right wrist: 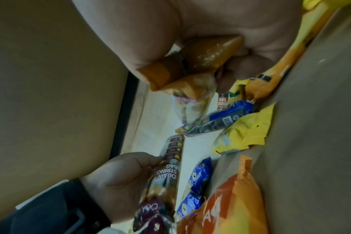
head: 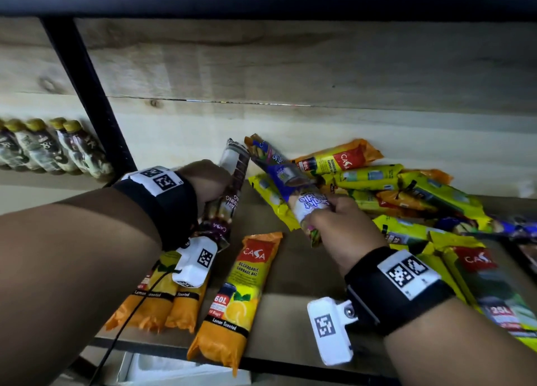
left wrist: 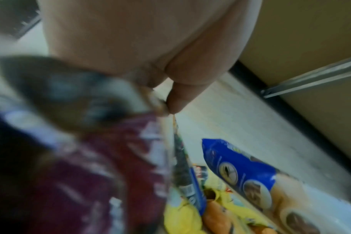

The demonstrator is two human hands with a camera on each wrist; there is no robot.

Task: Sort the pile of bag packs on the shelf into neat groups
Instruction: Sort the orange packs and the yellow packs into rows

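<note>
Above the shelf (head: 290,269), left grip (head: 209,182) clasps maroon pack (head: 232,193); right grip (head: 334,222) clasps blue pack (head: 290,182).

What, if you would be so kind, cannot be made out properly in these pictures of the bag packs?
- Maroon drawstring pack: blurred in the left wrist view, print unreadable there.
- Left hand fingers: hidden behind that pack in the head view.
- Yellow packs at right: cut off by the head view's edge, so their count is unclear.
- Orange packs under the left forearm: partly covered, count unclear.
- Bottles at far left: labels too blurred to read.
</note>
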